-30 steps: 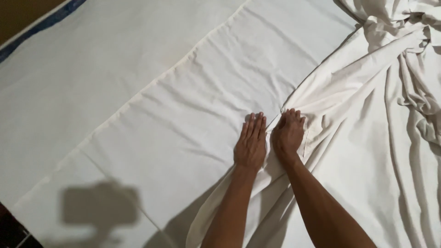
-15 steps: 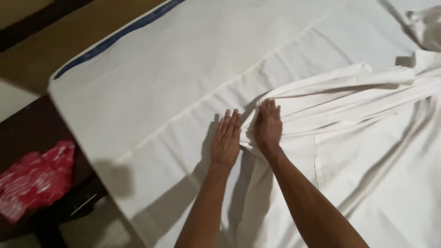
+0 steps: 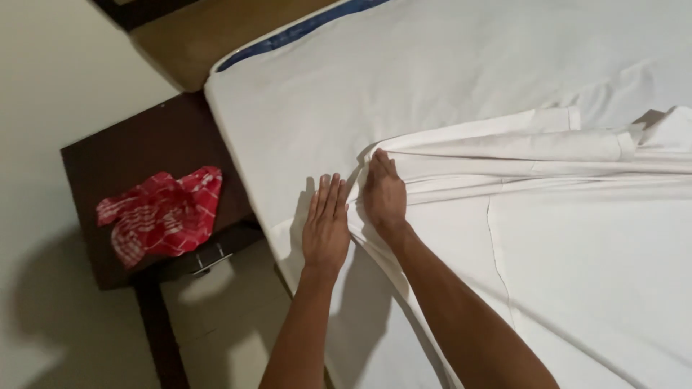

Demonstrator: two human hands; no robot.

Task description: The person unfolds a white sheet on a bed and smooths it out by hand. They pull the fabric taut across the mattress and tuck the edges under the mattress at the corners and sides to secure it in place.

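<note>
A white sheet lies in loose folds over a white mattress. My left hand rests flat, fingers together, on the mattress cover just left of the sheet's folded edge. My right hand presses palm-down on that folded edge, where several pleats come together near the mattress side. Neither hand holds anything. Both forearms reach in from the bottom of the view.
A dark wooden bedside table stands left of the bed, with a red and white checked cloth on it and a metal drawer handle below. Pale floor lies in front. A blue strip edges the mattress top.
The view has swung left, bringing the mattress edge, bedside table and red cloth into sight. Both hands have slid the sheet's folded edge along to the mattress side, staying flat and side by side.
</note>
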